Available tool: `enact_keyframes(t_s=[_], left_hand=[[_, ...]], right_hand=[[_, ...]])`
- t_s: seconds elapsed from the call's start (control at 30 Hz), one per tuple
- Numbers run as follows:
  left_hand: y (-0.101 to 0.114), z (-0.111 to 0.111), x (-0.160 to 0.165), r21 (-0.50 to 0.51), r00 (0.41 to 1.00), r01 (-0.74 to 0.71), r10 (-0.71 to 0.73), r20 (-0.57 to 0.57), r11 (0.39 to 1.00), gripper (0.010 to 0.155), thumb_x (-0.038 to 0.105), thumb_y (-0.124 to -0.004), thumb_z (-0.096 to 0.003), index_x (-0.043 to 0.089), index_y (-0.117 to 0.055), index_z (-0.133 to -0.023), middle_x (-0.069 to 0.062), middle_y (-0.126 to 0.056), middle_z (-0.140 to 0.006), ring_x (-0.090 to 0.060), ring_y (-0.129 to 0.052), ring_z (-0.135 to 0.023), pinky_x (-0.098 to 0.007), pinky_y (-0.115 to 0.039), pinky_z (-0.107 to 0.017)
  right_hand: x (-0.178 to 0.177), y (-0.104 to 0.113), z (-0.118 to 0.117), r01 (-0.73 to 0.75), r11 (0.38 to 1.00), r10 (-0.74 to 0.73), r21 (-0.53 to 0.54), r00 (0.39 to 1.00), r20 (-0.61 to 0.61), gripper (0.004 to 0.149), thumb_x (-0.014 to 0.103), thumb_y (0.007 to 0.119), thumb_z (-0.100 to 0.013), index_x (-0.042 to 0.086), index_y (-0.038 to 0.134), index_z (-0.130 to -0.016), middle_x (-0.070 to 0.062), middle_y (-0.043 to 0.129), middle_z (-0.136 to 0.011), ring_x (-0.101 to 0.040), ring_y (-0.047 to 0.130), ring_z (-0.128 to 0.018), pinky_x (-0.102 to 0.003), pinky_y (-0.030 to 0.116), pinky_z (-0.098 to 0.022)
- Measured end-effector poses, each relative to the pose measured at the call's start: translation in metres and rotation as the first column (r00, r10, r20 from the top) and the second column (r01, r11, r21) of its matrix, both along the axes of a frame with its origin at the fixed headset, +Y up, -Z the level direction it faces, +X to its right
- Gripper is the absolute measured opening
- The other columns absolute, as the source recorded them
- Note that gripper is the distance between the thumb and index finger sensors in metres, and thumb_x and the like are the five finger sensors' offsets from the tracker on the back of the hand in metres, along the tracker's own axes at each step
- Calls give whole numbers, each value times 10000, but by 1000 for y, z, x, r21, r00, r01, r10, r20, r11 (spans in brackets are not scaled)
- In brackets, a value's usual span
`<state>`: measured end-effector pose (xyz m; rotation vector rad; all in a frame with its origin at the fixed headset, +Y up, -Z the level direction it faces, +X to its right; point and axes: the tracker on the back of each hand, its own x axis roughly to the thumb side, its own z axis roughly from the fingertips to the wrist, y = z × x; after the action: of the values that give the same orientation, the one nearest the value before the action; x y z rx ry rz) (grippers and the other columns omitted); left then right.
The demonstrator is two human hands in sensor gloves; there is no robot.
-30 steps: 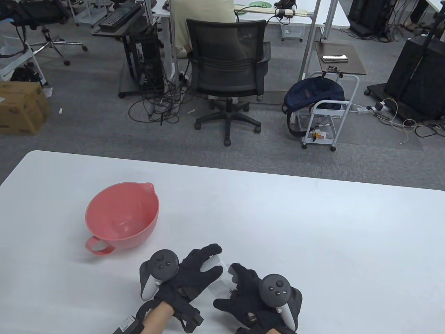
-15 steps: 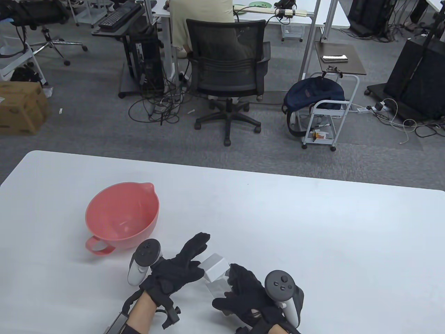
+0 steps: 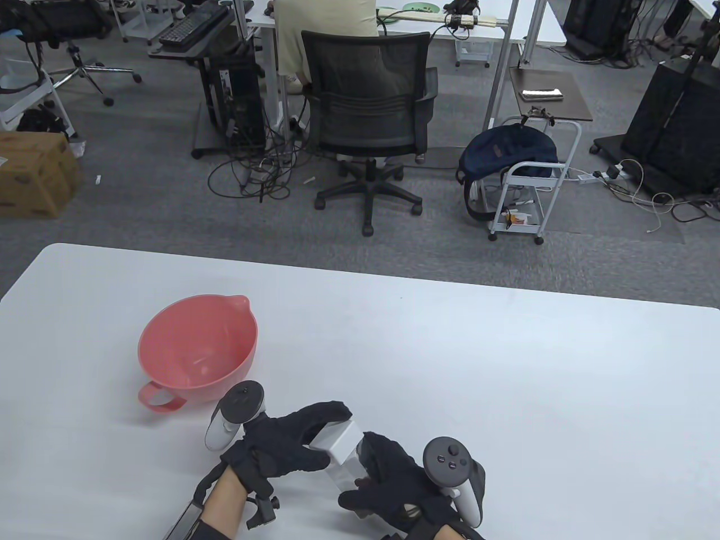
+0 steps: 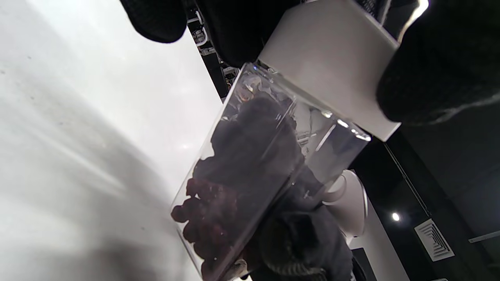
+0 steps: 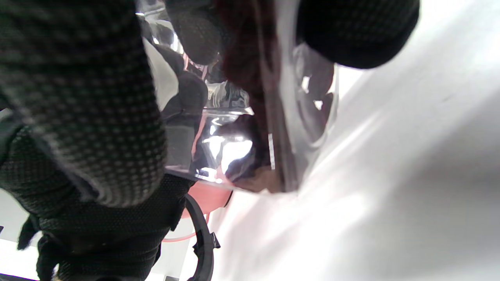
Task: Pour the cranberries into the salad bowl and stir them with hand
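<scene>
Clearly tilted container (image 3: pixel 341 455), lid (image 3: pixel 336 437) bowlward.

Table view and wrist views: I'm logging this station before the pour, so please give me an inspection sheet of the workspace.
Surface: white table, bare around the job's things.
Job's things: pink salad bowl, upright, looks empty; clear container of cranberries, tilted, white lid on.
Clutter: nothing seen on the table.
Grippers: left hand grips the lid; right hand holds the container body.
Cables: tangle on the floor behind.
Surroundings: office chair, seated person, cart, backpack.
</scene>
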<state>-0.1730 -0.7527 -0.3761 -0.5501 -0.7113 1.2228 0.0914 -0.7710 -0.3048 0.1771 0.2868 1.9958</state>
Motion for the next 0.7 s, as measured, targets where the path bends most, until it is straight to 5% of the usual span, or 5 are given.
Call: enact_keyframes(t_s=[0.3,0.57,0.7], left_hand=[[-8,2,11,26,988,130,-127,-90,991,898,819,-930,-380,613,-447,-1108,61,-631,-1086,-206,-708,-961,-540,-571,-809],[-6,20,27,36,865,301,-257,-431,953,951,946,-795,-369,485,-472,-1135,42,-744,-963,-178,-841,-789,-471,-696,-730],[-6,23,28,35,855,312,-265,-446,949,1025,1000,-746,-335,449,-453,-1148,62,-773,-948,-174,-868,-786,-465,-718,-722]], right_hand=[[-2,3,5,-178,979,169,98,981,94,988,553,1113,-225,302,572,-1013,-24,687,-954,-264,733,-788,-339,876,-335],[3,3,4,-263,957,239,121,954,182,993,553,1106,-237,291,553,-1019,-35,670,-963,-273,723,-792,-345,874,-341],[4,4,4,-259,958,234,121,954,186,995,557,1103,-237,299,545,-1019,-29,669,-963,-268,721,-794,-341,874,-345]])
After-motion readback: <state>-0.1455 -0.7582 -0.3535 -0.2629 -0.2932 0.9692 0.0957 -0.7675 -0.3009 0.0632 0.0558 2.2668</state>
